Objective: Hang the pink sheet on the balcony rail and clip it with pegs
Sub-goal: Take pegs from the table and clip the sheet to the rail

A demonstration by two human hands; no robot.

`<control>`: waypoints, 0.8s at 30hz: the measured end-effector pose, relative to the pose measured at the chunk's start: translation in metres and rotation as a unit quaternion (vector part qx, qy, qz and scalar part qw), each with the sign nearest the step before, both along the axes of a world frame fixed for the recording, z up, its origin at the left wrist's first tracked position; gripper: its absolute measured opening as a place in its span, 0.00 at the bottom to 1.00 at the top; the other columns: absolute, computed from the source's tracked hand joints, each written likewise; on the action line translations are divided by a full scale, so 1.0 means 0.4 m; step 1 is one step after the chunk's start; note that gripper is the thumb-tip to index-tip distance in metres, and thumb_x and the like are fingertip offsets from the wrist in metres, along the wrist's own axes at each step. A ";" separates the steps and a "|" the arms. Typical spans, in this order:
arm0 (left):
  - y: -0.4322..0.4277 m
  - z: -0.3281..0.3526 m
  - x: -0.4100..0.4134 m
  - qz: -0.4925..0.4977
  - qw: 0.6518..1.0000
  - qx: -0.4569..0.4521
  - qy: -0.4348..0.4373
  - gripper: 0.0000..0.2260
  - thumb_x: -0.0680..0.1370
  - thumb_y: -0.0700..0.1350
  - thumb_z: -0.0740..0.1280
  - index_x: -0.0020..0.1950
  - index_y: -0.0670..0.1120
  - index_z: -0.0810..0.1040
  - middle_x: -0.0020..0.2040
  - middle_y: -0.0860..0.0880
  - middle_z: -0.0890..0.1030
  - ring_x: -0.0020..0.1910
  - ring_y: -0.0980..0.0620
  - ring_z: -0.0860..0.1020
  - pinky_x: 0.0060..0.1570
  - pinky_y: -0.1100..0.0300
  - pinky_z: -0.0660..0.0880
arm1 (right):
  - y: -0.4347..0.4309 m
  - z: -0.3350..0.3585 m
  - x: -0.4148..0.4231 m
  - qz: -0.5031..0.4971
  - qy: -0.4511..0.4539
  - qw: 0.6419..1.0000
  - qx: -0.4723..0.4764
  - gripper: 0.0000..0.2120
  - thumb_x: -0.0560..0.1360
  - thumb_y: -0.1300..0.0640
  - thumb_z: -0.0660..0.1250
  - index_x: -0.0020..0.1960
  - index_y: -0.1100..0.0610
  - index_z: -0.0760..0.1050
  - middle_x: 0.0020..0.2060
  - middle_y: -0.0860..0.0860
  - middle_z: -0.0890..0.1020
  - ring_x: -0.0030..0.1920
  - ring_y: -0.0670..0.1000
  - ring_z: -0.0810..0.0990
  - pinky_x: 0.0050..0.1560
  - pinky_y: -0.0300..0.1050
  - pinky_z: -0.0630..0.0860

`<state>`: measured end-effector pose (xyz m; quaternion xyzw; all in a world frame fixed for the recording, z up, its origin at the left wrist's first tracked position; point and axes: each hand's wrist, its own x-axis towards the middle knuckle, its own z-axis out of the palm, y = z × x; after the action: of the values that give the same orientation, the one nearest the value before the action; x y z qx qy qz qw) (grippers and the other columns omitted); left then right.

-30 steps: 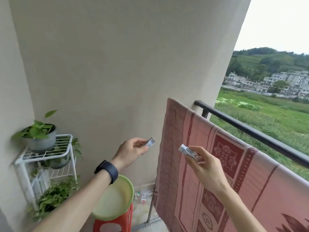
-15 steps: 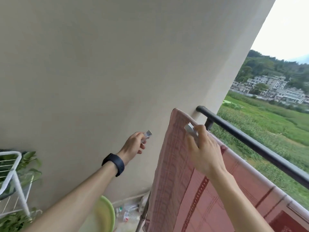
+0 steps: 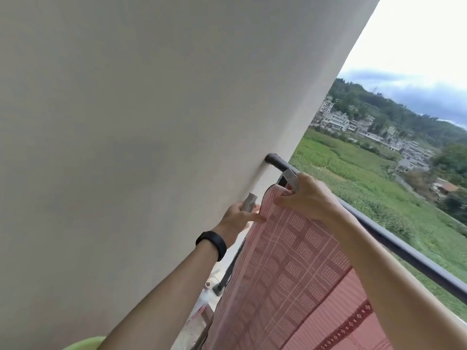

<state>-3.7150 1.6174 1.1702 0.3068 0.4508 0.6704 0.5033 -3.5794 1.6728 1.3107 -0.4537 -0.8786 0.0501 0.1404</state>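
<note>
Head camera shows the sheet (image 3: 298, 261) hanging over the rail (image 3: 404, 248). My right hand (image 3: 308, 198) presses its corner, closed on a peg (image 3: 290, 178) just above the rail. My left hand (image 3: 237, 218) beside the edge grips another peg (image 3: 249, 202).
</note>
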 end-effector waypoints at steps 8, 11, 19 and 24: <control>0.052 -0.039 -0.072 0.001 0.995 0.057 0.082 0.14 0.68 0.35 0.79 0.48 0.43 0.77 0.39 0.52 0.84 0.38 0.56 0.83 0.41 0.62 0.80 | 0.007 -0.008 -0.033 0.017 0.068 0.998 0.008 0.13 0.73 0.53 0.74 0.42 0.47 0.69 0.37 0.50 0.79 0.29 0.47 0.75 0.20 0.34 0.67; 0.059 -0.052 -0.068 -0.004 0.988 0.080 0.134 0.11 0.70 0.39 0.78 0.44 0.44 0.77 0.37 0.54 0.84 0.38 0.56 0.83 0.40 0.64 0.79 | 0.010 0.002 -0.005 -0.007 0.044 0.999 -0.026 0.15 0.72 0.48 0.75 0.48 0.49 0.70 0.41 0.50 0.79 0.33 0.49 0.78 0.27 0.43 0.76; 0.033 -0.020 -0.087 -0.028 0.990 0.083 0.114 0.08 0.77 0.46 0.68 0.48 0.42 0.73 0.41 0.47 0.80 0.37 0.53 0.80 0.37 0.62 0.77 | -0.011 -0.016 -0.021 -0.004 0.068 0.998 0.005 0.09 0.72 0.56 0.71 0.45 0.50 0.70 0.38 0.54 0.80 0.32 0.55 0.79 0.28 0.51 0.76; 0.003 -0.014 -0.164 -0.024 0.983 0.023 0.179 0.08 0.82 0.40 0.54 0.51 0.46 0.73 0.43 0.48 0.72 0.34 0.55 0.68 0.32 0.64 0.67 | -0.012 -0.021 -0.010 -0.001 0.086 0.996 0.008 0.09 0.73 0.56 0.70 0.44 0.48 0.69 0.38 0.54 0.80 0.33 0.57 0.80 0.32 0.56 0.78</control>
<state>-3.7805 1.6186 1.1645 0.4440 0.5103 0.6028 0.4231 -3.5835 1.6680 1.3024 -0.4470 -0.8634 0.0816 0.2193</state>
